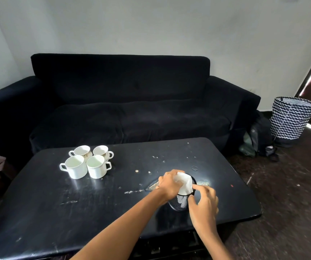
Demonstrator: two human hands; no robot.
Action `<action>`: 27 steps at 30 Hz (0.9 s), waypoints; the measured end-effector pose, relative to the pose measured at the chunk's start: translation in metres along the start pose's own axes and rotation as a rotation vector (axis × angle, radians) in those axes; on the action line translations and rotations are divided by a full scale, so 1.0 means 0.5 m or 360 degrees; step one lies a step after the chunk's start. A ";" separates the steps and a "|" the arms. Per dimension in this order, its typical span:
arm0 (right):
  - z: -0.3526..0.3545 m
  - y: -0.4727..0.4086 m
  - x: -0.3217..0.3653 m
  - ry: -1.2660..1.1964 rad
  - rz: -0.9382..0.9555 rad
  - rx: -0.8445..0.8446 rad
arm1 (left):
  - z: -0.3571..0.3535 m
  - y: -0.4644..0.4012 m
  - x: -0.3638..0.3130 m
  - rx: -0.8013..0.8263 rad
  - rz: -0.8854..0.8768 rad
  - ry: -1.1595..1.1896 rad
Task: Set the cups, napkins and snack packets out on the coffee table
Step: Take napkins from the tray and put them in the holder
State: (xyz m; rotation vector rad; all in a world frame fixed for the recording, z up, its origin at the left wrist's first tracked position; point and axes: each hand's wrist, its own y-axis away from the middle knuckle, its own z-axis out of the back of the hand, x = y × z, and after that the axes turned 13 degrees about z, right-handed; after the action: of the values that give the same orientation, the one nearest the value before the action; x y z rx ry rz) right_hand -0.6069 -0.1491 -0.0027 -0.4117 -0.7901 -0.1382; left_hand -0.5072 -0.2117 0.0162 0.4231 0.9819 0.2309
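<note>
Several white cups stand grouped at the back left of the black coffee table. A black mesh holder stands right of the table's middle with white napkins sticking out of its top. My left hand is closed around the napkins from the left. My right hand grips the holder's right side, its forefinger over the rim. No snack packets are in view.
A black sofa runs behind the table. A zigzag-patterned basket and a dark bag sit on the floor at the right. Crumbs and worn patches mark the tabletop around the holder.
</note>
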 end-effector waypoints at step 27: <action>-0.057 0.011 -0.049 -0.0668 -0.0284 0.0415 | -0.109 0.051 0.151 -0.0319 0.0090 0.0687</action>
State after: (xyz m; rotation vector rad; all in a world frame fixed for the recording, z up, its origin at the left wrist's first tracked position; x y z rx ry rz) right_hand -0.6036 -0.1566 -0.0400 -0.1200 -1.2432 -0.1142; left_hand -0.5123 -0.1474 -0.0558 0.2191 1.3556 0.4808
